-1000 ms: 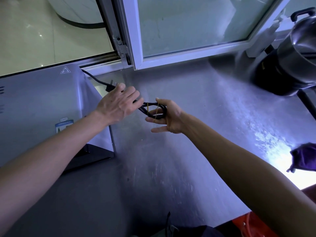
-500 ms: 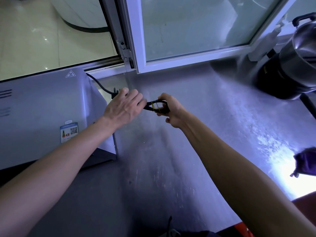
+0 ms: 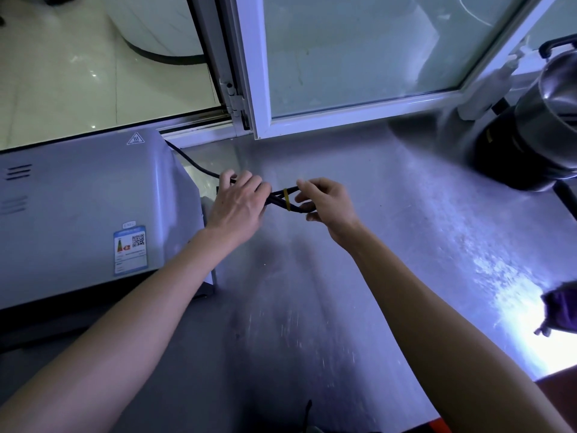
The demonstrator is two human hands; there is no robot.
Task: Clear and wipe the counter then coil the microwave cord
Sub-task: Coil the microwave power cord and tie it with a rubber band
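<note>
The black microwave cord (image 3: 190,160) runs from behind the grey microwave (image 3: 87,207) on the left to a folded bundle held above the steel counter (image 3: 312,292). A yellow rubber band (image 3: 286,200) wraps the bundle between my hands. My left hand (image 3: 239,204) grips the bundle's left end, palm down. My right hand (image 3: 327,204) pinches the right end with fingers and thumb. The plug is hidden under my left hand.
A white-framed window (image 3: 259,89) runs along the back of the counter. A steel pot on a black base (image 3: 537,135) stands at the back right, with a white bottle (image 3: 487,92) beside it. A purple cloth (image 3: 562,307) lies at the right edge.
My right hand has shifted along the bundle, and the yellow band now sits snug around the cords between both hands. The bundle is flatter and narrower than a second ago.
</note>
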